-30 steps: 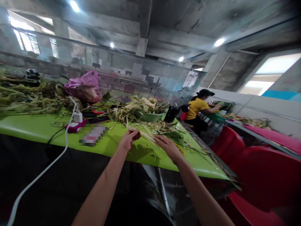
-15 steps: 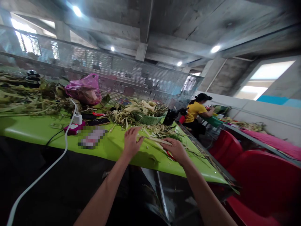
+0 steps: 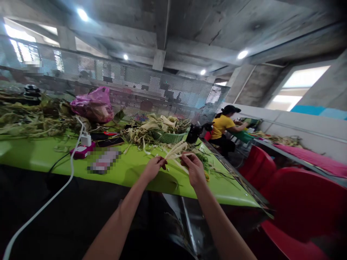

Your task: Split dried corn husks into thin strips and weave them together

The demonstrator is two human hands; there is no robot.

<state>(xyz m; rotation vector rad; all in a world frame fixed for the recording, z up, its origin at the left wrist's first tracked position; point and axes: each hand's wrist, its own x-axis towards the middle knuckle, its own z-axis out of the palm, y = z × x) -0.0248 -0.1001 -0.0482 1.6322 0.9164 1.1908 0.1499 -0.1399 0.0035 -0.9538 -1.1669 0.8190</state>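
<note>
My left hand (image 3: 156,167) is closed, pinching the near end of a pale, dried plant strip (image 3: 176,148) that fans out towards the back of the table. Close to its right, my right hand (image 3: 194,167) is closed on another part of the pale strips, thumb and fingers together. Whether the strips are one split leaf or separate pieces I cannot tell. Behind the hands, a green basket (image 3: 168,138) bears a heap of dried husk-like leaves (image 3: 159,123). A bit of yellow (image 3: 207,176) shows beside my right wrist, mostly hidden.
On the green tabletop (image 3: 135,177) lie a dark phone (image 3: 110,142), a purple power strip (image 3: 81,151) with a white cable, and a pink plastic bag (image 3: 93,104). Red chairs (image 3: 295,202) stand at the right. A person in yellow (image 3: 221,126) sits at another table beyond.
My left hand has gone from loosely spread to pinching the strip's end. The pale strip, earlier a narrow length between the hands, now fans upward. My right hand has turned more upright.
</note>
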